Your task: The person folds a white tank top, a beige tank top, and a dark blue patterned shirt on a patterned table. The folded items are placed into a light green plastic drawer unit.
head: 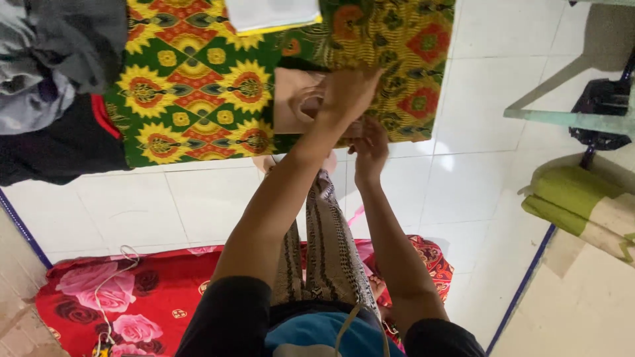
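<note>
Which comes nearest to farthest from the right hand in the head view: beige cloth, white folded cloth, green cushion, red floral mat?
From the right hand:
1. Beige cloth, just up-left, under the hands.
2. White folded cloth, top edge on the patterned fabric.
3. Green cushion, far right; red floral mat, lower left. Too close to call.

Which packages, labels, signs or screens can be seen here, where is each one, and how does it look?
No labels, signs or screens show.
Package-like thing: a flat beige envelope or pouch, rectangular, on the green and yellow patterned cloth, under the left hand, above the right hand.
Possible package: a flat white rectangle with a yellow edge at the top of the cloth.
</note>
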